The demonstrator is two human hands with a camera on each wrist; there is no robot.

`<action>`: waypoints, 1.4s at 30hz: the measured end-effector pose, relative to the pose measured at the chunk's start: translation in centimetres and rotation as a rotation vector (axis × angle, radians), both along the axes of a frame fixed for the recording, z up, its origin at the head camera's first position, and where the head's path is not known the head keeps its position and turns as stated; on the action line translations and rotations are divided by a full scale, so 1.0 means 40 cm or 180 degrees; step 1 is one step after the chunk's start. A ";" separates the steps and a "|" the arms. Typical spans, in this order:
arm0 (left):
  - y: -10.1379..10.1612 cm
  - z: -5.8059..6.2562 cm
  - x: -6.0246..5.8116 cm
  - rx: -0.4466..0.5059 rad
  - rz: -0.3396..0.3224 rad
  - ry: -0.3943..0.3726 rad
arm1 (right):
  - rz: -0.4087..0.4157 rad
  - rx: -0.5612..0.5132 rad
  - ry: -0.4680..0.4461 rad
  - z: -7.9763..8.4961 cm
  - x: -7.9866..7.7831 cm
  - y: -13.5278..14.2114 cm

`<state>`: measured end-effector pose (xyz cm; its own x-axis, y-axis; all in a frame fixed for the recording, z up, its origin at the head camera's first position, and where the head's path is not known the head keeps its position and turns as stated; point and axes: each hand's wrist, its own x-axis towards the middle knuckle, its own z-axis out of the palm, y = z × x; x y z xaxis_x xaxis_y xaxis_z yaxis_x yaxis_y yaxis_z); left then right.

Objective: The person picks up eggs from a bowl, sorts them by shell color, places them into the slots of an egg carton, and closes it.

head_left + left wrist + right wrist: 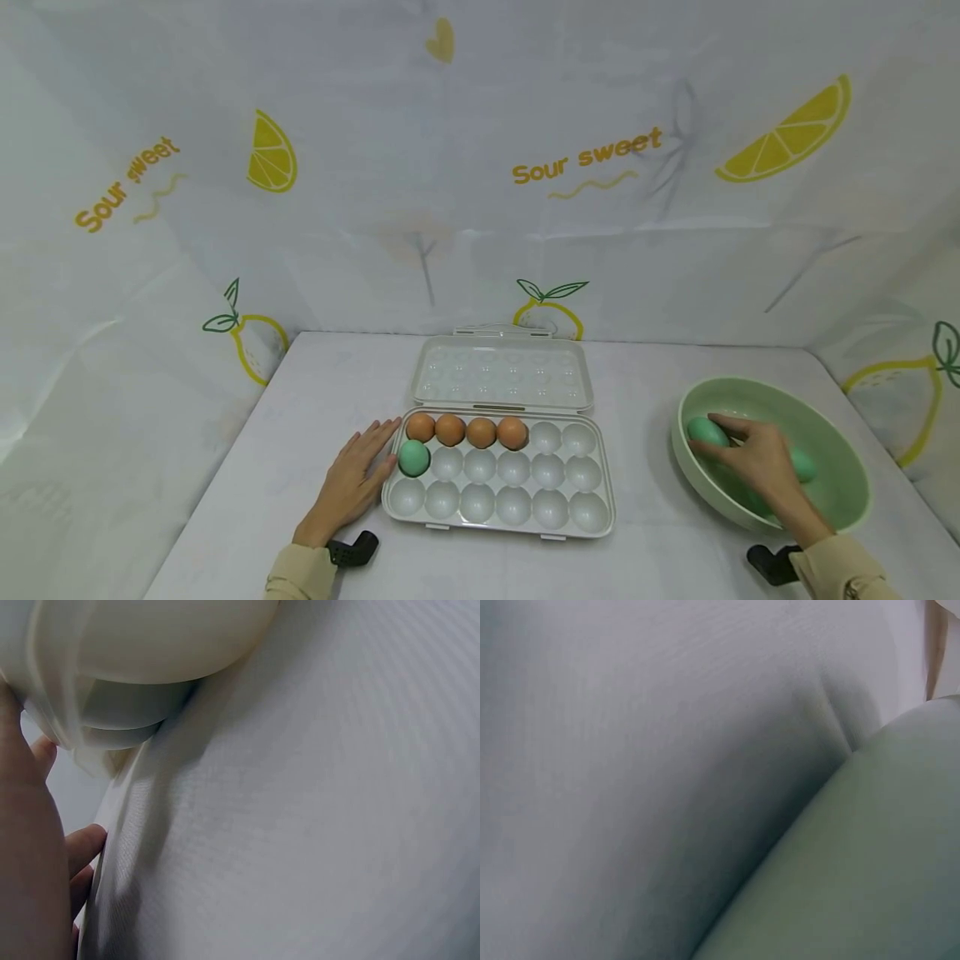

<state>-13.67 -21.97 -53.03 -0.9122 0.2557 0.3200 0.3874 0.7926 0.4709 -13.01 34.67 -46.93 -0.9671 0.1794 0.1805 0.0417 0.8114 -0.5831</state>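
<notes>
My right hand (pixel 761 458) reaches into a light green bowl (pixel 832 417) and pinches a green egg (pixel 702 430) between thumb and fingers. Another green egg (pixel 803 465) lies in the bowl, partly behind that hand. The left hand (pixel 352 479) lies with fingers straight against the left edge of a white plastic egg box (pixel 607 500), whose lid stands open. Several brown eggs (pixel 481 432) fill the left part of its back row. One green egg (pixel 413 458) sits at the left end of the middle row; the front row's cups hold nothing.
The box's clear lid (pixel 502 367) leans back behind it. White cloth covers the table (pixel 645 567), and a lemon-printed curtain (pixel 360 208) rises at the back and sides. The bowl's outer wall (pixel 855 862) fills the lower right of the right wrist view.
</notes>
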 end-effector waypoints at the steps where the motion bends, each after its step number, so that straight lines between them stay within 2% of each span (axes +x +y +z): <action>1: 0.000 0.001 0.000 -0.0003 0.0003 0.0004 | 0.0002 0.0001 -0.0001 -0.001 0.000 0.000; 8: 0.002 0.004 0.001 -0.0057 0.0036 0.0036 | -0.0018 -0.0233 0.0147 -0.007 0.002 -0.008; 13: 0.003 0.003 0.002 -0.0075 0.0042 0.0079 | -0.0008 -0.0636 0.0276 -0.005 0.005 -0.017; 19: 0.000 0.003 0.001 -0.0044 0.0033 0.0003 | 0.0036 -0.1053 0.0466 0.007 0.006 -0.029; 23: -0.001 0.003 0.001 -0.0018 0.0028 -0.0049 | 0.0067 -0.1183 0.0540 0.019 0.006 -0.032; 27: -0.001 0.002 0.000 -0.0014 0.0026 -0.0045 | -0.0012 -0.1283 0.0563 0.027 0.005 -0.034; 33: -0.002 -0.002 0.001 -0.0034 0.0038 0.0017 | -0.0159 -0.1469 0.0465 0.040 0.010 -0.045; 36: -0.001 -0.003 0.000 -0.0042 0.0039 0.0061 | -0.0149 -0.1566 0.0464 0.049 0.014 -0.058; 42: 0.000 -0.002 0.001 -0.0051 0.0022 0.0033 | -0.0036 -0.1635 0.0752 0.057 0.012 -0.099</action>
<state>-13.63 -21.97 -53.10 -0.9107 0.2545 0.3253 0.3866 0.8027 0.4542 -12.53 30.72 -44.64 -0.9084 0.3115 0.2788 -0.1310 0.4212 -0.8975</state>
